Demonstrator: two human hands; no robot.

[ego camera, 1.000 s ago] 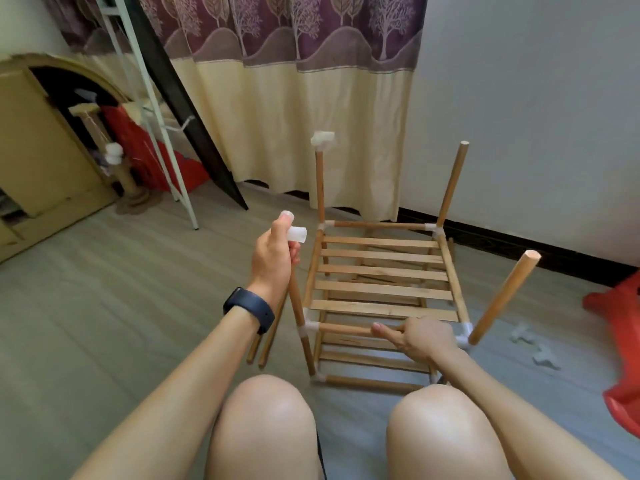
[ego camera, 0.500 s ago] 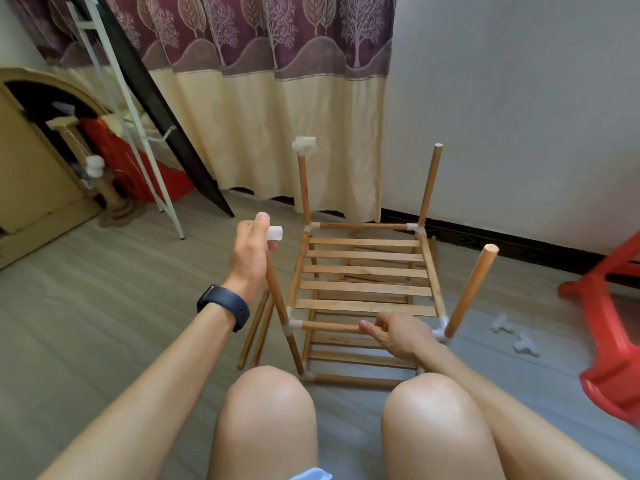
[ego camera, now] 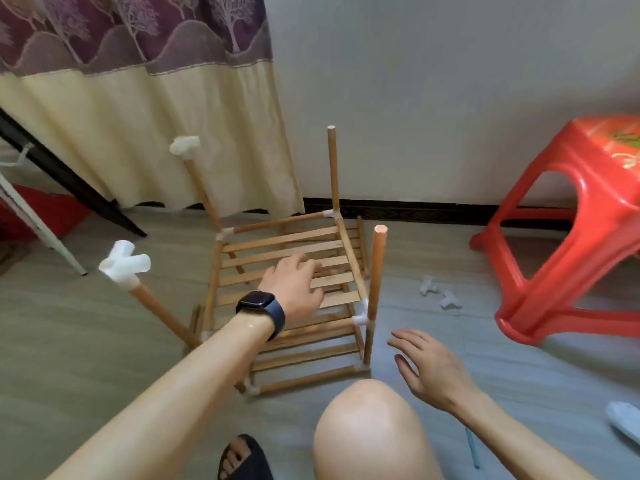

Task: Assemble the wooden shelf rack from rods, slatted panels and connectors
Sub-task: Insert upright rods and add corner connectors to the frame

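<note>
The wooden rack (ego camera: 287, 258) stands on the floor with two slatted panels joined by white connectors. Upright rods rise from its corners. A white connector (ego camera: 125, 264) caps the near left rod, and another white connector (ego camera: 185, 145) caps the far left rod. The near right rod (ego camera: 375, 271) and far right rod (ego camera: 333, 168) have bare tops. My left hand (ego camera: 292, 289), with a dark watch on the wrist, rests flat on the upper panel's slats. My right hand (ego camera: 427, 368) hovers with fingers spread just right of the rack and holds nothing.
Two loose white connectors (ego camera: 438, 294) lie on the floor right of the rack. A red plastic stool (ego camera: 568, 237) stands further right. A curtain (ego camera: 138, 116) hangs behind, with a dark leaning board (ego camera: 69, 181) at left. My knee (ego camera: 370, 427) is in front.
My left hand let go of the connector on the near left rod and moved onto the upper slats. My right hand released the front rail and lifted away to the right. The view swung right.
</note>
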